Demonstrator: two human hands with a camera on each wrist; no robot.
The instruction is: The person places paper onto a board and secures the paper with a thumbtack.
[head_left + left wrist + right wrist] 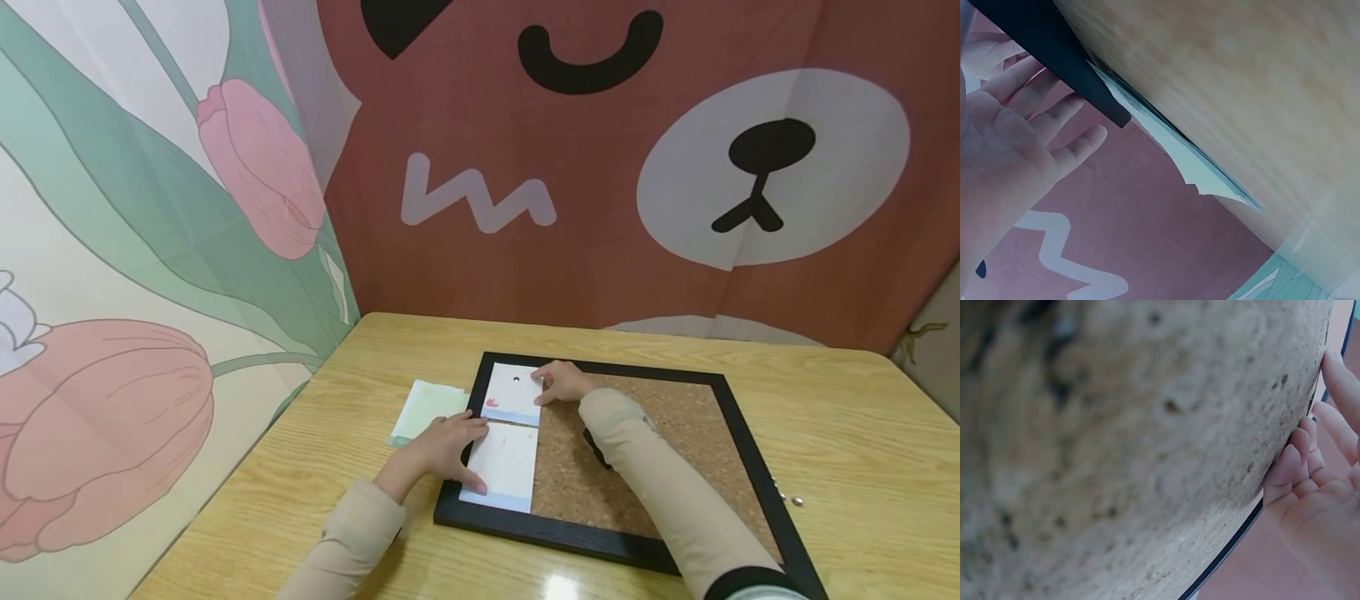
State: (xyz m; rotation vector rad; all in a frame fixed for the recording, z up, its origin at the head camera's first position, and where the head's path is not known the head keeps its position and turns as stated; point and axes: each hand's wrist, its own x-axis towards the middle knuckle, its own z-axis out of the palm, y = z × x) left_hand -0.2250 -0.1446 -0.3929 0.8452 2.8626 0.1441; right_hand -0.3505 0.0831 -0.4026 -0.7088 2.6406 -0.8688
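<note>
A corkboard (675, 450) in a black frame lies flat on the table. Two white cards with blue bottom edges, an upper card (504, 392) and a lower card (504, 467), sit one above the other along its left side. A small round metal pin head (516, 379) shows on the upper card. My left hand (444, 448) rests across the left frame and the lower card's left edge, thumb and fingers spread. With thumb and forefinger apart, my right hand (567, 382) touches the upper card's right edge. In the right wrist view, its fingertips (1284, 465) meet the cork.
Pale green and white papers (431, 408) lie on the wooden table (300, 492) just left of the frame. A few small shiny pins (797, 502) are near the frame's right side. Behind the table hangs a brown printed cloth (600, 275).
</note>
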